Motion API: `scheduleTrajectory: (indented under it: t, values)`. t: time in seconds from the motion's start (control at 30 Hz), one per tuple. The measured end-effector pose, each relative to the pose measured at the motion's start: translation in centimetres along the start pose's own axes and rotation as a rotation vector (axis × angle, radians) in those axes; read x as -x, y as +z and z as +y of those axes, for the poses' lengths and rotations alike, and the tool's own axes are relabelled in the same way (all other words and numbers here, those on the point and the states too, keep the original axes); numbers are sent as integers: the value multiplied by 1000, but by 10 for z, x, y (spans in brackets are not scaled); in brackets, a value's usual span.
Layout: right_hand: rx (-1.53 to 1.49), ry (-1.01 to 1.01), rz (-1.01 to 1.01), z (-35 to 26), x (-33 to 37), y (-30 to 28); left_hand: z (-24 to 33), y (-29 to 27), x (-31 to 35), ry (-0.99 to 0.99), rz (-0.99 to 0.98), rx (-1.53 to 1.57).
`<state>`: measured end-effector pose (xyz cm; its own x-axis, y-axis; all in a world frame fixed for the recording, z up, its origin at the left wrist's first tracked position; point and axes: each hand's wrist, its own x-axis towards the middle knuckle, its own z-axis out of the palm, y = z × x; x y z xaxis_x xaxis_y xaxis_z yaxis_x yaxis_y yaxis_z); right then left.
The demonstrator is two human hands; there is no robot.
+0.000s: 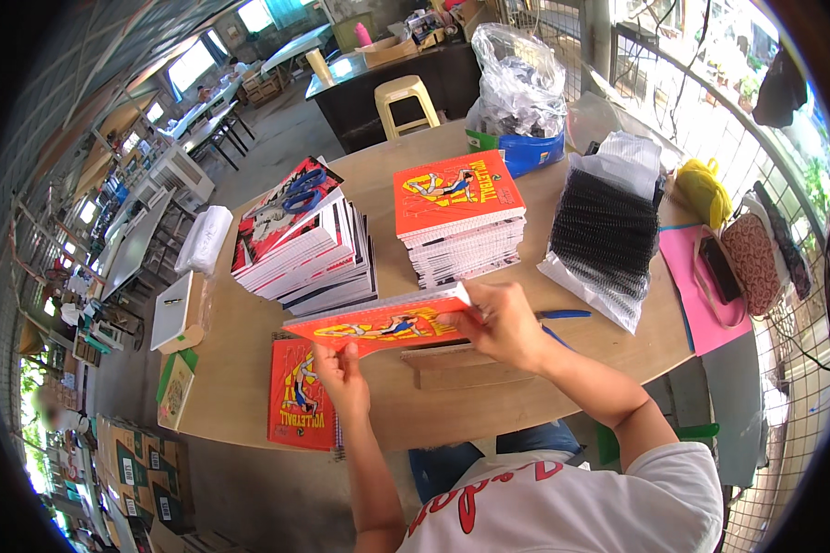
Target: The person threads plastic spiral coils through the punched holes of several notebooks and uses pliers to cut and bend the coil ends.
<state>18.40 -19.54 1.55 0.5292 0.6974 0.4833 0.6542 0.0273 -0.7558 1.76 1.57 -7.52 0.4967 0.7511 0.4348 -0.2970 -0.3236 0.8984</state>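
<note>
A red notebook with a volleyball cover [378, 324] is raised above the table, tilted with its edge up, between both my hands. My left hand [343, 376] pinches its lower left side, thumb on the cover. At the upper right corner, my right hand [503, 323] grips it with bent fingers. Another red notebook [297, 392], spiral-bound along one side, lies flat beside my left hand. Beyond the held one stand a stack of red notebooks [461, 207] and a fanned stack of other notebooks [309, 249] with blue-handled scissors [304, 189] on top. Blue-handled pliers [563, 315] lie beside my right hand.
Black binding coils [604, 226] rest on white paper at the right. Farther back is a plastic bag [521, 83] in a blue box [535, 152]. A pink sheet [696, 286], a phone [721, 269] and a patterned pouch [754, 251] lie at the right edge. A brown strip [470, 370] lies in front.
</note>
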Motion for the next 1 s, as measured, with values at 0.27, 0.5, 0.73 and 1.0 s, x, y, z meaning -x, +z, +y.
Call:
scheduleTrajectory:
  t: [0.27,0.5,0.73,1.0]
  values:
    - [171,166,-143,40,49,-30,-23,29,52,-111,-124,19]
    - [-614,388,52,83,123,-8,60,77,72,412,-65,-726]
    - [168,241,298,140,93,-78,65,132,53,675,-665,-910]
    - [1067,-35,316,203,61,-131,65,162,63,630,-474,-918]
